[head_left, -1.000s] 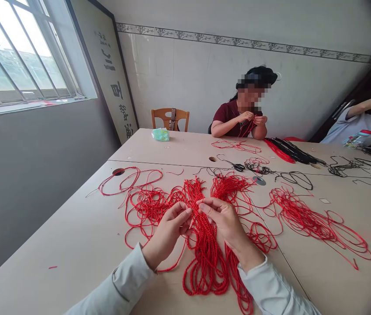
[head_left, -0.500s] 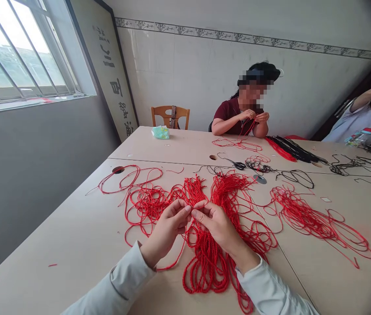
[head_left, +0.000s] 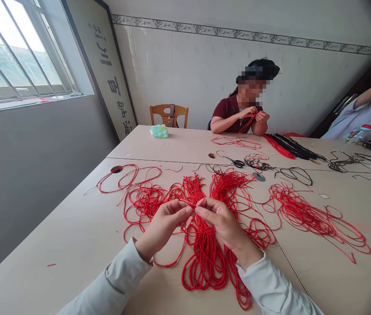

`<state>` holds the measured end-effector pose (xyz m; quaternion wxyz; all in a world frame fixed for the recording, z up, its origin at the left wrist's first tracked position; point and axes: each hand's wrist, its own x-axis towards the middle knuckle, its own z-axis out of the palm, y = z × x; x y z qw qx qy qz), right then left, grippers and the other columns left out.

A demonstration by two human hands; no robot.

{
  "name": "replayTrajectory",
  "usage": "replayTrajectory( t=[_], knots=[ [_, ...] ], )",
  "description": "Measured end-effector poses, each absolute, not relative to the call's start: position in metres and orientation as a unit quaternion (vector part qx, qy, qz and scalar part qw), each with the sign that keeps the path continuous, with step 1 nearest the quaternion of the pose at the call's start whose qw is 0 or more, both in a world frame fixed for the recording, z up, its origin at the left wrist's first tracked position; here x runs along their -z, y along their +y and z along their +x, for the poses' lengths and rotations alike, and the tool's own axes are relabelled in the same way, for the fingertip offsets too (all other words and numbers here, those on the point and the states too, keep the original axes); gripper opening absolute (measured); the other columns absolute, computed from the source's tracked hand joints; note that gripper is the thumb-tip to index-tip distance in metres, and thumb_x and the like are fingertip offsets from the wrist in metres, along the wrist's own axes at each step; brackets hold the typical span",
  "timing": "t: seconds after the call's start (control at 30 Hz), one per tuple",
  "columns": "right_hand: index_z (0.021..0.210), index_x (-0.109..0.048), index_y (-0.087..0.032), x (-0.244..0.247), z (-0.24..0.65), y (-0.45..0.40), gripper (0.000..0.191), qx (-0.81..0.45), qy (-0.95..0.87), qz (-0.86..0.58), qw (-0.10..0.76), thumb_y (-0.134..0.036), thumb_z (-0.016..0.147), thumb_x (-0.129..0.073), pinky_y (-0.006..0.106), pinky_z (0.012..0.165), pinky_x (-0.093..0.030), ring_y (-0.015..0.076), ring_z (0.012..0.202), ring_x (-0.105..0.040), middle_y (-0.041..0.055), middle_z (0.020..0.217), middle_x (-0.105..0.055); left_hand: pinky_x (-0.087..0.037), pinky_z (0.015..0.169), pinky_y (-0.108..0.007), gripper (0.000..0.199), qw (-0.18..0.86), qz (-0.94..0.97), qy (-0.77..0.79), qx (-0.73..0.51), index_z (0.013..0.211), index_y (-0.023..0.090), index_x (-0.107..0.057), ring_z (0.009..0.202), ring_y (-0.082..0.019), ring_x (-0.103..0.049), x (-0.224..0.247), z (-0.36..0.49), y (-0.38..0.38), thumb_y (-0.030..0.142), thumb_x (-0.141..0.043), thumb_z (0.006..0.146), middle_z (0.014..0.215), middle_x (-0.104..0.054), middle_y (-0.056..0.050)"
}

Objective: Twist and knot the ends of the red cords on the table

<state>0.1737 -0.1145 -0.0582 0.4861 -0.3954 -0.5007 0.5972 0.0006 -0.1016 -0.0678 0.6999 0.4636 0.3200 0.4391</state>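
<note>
Red cord (head_left: 203,258) is pinched by fingertips (head_left: 188,210) of the left hand (head_left: 162,227) and right hand (head_left: 224,229), the exact strands held unclear.

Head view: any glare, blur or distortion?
Head view: the window is blown out by daylight, washing out the scene outside. Head view: wide-angle bending curves the tile border and stretches the table toward the edges. Head view: the corners darken, most clearly on the right. Head view: the red cords look sharp, with no obvious motion blur.
</note>
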Motion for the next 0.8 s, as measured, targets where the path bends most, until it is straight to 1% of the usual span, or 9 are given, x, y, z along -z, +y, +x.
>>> replayTrajectory(
  t=[0.13,0.23,0.33,0.43,0.5,0.57,0.63,0.7,0.8],
  knots=[
    [0.075,-0.064,-0.018,0.059,0.174,-0.115,0.019,-0.593,-0.513,-0.407,0.469,-0.034,0.076,-0.071,0.022,0.051,-0.031,0.0081,0.052,-0.033,-0.0056,0.06,-0.047,-0.038,0.058,-0.023,0.021,0.63,0.532,0.355,-0.44,0.075,0.015,-0.072,0.061,-0.011,-0.049,0.071,-0.002,-0.098,0.036,-0.077,0.074,0.067,-0.063,-0.002],
    [0.075,-0.062,-0.017,0.061,0.173,-0.115,0.019,-0.595,-0.511,-0.408,0.467,-0.033,0.076,-0.072,0.022,0.052,-0.032,0.0077,0.053,-0.037,-0.0054,0.062,-0.049,-0.039,0.059,-0.024,0.021,0.604,0.555,0.366,-0.439,0.077,0.016,-0.073,0.063,-0.012,-0.051,0.07,-0.003,-0.097,0.036,-0.077,0.073,0.07,-0.066,-0.002],
    [0.082,-0.06,-0.018,0.063,0.17,-0.116,0.019,-0.614,-0.497,-0.398,0.465,-0.034,0.079,-0.069,0.021,0.052,-0.033,0.0078,0.053,-0.042,-0.0046,0.061,-0.055,-0.038,0.057,-0.024,0.02,0.584,0.561,0.381,-0.446,0.075,0.015,-0.073,0.061,-0.012,-0.049,0.066,-0.002,-0.098,0.035,-0.076,0.074,0.067,-0.064,-0.002],
    [0.092,-0.057,-0.019,0.066,0.165,-0.118,0.024,-0.633,-0.484,-0.404,0.449,-0.039,0.082,-0.065,0.02,0.043,-0.024,0.0054,0.042,-0.033,-0.0048,0.061,-0.059,-0.038,0.056,-0.024,0.021,0.576,0.545,0.394,-0.463,0.074,0.015,-0.073,0.059,-0.012,-0.049,0.062,-0.001,-0.099,0.036,-0.075,0.075,0.064,-0.064,-0.002],
    [0.094,-0.058,-0.02,0.068,0.163,-0.118,0.026,-0.62,-0.484,-0.415,0.457,-0.041,0.082,-0.065,0.02,0.04,-0.02,0.0045,0.04,-0.027,-0.0064,0.06,-0.056,-0.039,0.058,-0.024,0.022,0.577,0.535,0.398,-0.472,0.078,0.015,-0.074,0.062,-0.013,-0.052,0.062,0.0,-0.099,0.037,-0.074,0.076,0.068,-0.066,-0.003],
    [0.094,-0.061,-0.019,0.069,0.162,-0.117,0.026,-0.587,-0.49,-0.427,0.482,-0.042,0.082,-0.065,0.02,0.04,-0.023,0.005,0.042,-0.03,-0.007,0.059,-0.051,-0.039,0.058,-0.024,0.022,0.571,0.531,0.407,-0.476,0.079,0.015,-0.073,0.064,-0.013,-0.052,0.063,0.0,-0.1,0.037,-0.075,0.075,0.071,-0.067,-0.003],
    [0.091,-0.063,-0.019,0.07,0.162,-0.115,0.025,-0.545,-0.503,-0.44,0.506,-0.042,0.082,-0.065,0.02,0.042,-0.029,0.0062,0.044,-0.036,-0.0059,0.059,-0.051,-0.037,0.056,-0.024,0.022,0.563,0.529,0.424,-0.472,0.077,0.015,-0.072,0.062,-0.013,-0.05,0.064,0.001,-0.101,0.036,-0.077,0.073,0.07,-0.066,-0.002],
    [0.088,-0.064,-0.018,0.071,0.163,-0.114,0.023,-0.511,-0.513,-0.449,0.524,-0.041,0.083,-0.065,0.021,0.046,-0.035,0.0081,0.049,-0.044,-0.003,0.064,-0.056,-0.036,0.056,-0.024,0.022,0.571,0.524,0.432,-0.462,0.075,0.016,-0.071,0.061,-0.012,-0.049,0.064,0.003,-0.102,0.036,-0.078,0.071,0.068,-0.064,-0.001],
    [0.086,-0.058,-0.02,0.073,0.163,-0.112,0.021,-0.494,-0.504,-0.451,0.546,-0.038,0.082,-0.066,0.023,0.05,-0.042,0.0098,0.054,-0.051,0.0014,0.078,-0.065,-0.037,0.058,-0.024,0.023,0.598,0.503,0.427,-0.455,0.075,0.016,-0.071,0.061,-0.012,-0.05,0.063,0.005,-0.104,0.037,-0.079,0.069,0.069,-0.064,-0.001]
  ],
)
